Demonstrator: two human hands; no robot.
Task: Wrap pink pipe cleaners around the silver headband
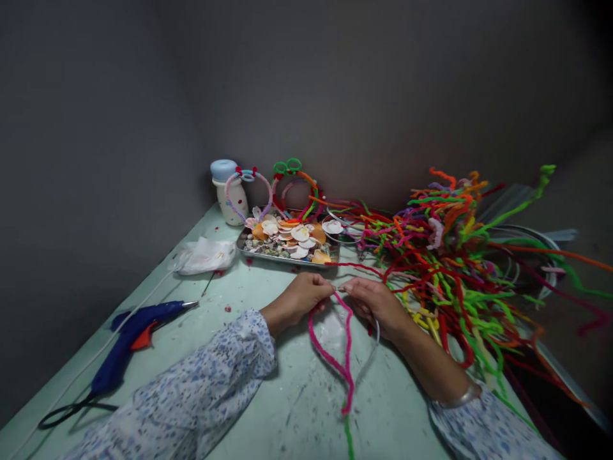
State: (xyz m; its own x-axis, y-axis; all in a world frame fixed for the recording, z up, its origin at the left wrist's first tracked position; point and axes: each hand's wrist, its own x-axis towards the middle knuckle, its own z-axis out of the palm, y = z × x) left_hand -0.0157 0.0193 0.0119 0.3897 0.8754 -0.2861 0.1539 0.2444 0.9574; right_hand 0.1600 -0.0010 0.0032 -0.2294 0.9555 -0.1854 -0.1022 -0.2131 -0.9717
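My left hand and my right hand meet fingertip to fingertip over the pale green table. Both are closed in a pinch on the top of a thin silver headband and a pink pipe cleaner. The pink pipe cleaner hangs down in a loop toward me and ends near a green piece. The headband curves down under my right hand.
A blue glue gun with its cord lies at left. A metal tray of shells, a white bottle, decorated headbands and crumpled tissue sit behind. A big tangle of coloured pipe cleaners fills the right.
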